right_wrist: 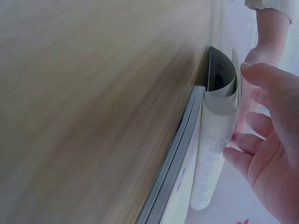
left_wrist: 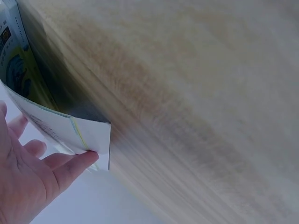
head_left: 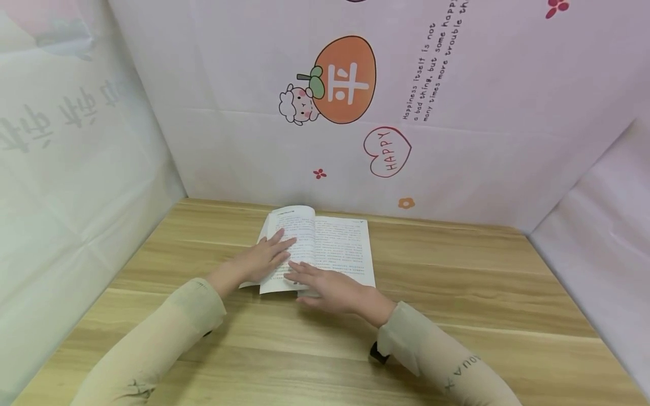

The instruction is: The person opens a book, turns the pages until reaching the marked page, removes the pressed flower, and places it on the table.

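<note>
1. Left hand (head_left: 261, 262): fingers extended and spread, resting on the bowed left pages (head_left: 294, 225) of a book (head_left: 342, 245).
2. Right hand (head_left: 332, 288): fingers extended, placed over the lower end of the same pages.
3. Book: lies open on the wooden tabletop (head_left: 457, 270), near the printed wall (head_left: 228, 152).

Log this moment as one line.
book: open on table | left page: curved | left hand: on left page | right hand: at left page's near end
</note>
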`<state>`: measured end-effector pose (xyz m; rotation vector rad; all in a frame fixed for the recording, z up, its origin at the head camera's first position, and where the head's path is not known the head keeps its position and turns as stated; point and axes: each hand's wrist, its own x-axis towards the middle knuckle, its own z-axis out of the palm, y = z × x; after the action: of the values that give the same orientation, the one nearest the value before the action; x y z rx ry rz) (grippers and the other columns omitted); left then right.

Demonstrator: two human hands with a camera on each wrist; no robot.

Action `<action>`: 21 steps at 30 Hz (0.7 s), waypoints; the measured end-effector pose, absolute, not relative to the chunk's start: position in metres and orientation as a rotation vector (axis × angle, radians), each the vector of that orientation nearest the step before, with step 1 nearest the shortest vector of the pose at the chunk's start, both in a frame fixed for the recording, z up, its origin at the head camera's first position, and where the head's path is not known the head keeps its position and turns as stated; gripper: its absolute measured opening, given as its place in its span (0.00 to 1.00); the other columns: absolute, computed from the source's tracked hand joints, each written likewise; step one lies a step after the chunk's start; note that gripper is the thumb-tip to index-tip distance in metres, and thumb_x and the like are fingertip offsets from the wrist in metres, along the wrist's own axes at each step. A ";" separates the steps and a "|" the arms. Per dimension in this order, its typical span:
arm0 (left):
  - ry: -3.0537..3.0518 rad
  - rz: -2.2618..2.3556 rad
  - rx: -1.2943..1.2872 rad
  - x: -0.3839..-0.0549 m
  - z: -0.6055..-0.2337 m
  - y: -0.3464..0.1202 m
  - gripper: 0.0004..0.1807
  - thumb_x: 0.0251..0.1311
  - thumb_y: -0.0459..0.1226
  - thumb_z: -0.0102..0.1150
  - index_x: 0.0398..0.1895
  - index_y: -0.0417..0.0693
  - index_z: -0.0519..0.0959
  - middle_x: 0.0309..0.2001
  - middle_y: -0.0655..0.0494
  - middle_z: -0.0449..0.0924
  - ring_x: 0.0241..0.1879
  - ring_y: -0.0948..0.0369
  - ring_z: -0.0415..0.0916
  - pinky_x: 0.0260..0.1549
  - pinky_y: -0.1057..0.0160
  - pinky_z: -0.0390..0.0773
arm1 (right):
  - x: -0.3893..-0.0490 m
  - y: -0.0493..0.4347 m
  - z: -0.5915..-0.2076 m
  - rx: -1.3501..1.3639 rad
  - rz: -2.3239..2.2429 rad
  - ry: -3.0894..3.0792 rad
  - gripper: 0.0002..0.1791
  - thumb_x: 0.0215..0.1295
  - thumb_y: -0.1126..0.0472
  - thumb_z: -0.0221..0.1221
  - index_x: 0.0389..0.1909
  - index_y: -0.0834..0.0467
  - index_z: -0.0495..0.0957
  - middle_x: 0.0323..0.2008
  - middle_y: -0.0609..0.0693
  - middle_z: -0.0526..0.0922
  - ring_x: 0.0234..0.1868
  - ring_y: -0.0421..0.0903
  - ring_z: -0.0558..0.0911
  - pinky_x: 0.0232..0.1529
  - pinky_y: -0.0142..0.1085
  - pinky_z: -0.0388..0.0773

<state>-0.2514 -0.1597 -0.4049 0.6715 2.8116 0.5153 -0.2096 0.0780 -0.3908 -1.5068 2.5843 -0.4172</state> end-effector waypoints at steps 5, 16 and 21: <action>2.820 0.509 0.647 -0.251 -0.406 -0.161 0.29 0.70 0.58 0.25 0.73 0.68 0.47 0.73 0.55 0.33 0.66 0.35 0.42 0.57 0.33 0.50 | -0.212 0.090 -0.396 -1.505 -0.478 2.582 0.31 0.69 0.48 0.50 0.71 0.49 0.56 0.71 0.48 0.50 0.70 0.45 0.51 0.63 0.42 0.58; 2.842 0.527 0.671 -0.250 -0.403 -0.160 0.30 0.71 0.54 0.29 0.73 0.56 0.48 0.73 0.53 0.41 0.67 0.38 0.43 0.62 0.40 0.47 | -0.218 0.116 -0.394 -1.398 -0.429 2.627 0.31 0.68 0.46 0.52 0.70 0.48 0.58 0.70 0.46 0.54 0.69 0.45 0.56 0.63 0.42 0.59; 2.836 0.527 0.652 -0.251 -0.404 -0.161 0.32 0.71 0.54 0.29 0.74 0.54 0.46 0.73 0.52 0.41 0.68 0.40 0.42 0.63 0.42 0.46 | -0.220 0.128 -0.390 -1.346 -0.463 2.642 0.27 0.66 0.50 0.56 0.65 0.49 0.66 0.65 0.46 0.66 0.64 0.42 0.65 0.60 0.39 0.64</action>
<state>-0.2514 -0.1615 -0.4036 0.6521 2.8357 0.5272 -0.2204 0.1279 -0.3904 -1.3458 2.6424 -0.4632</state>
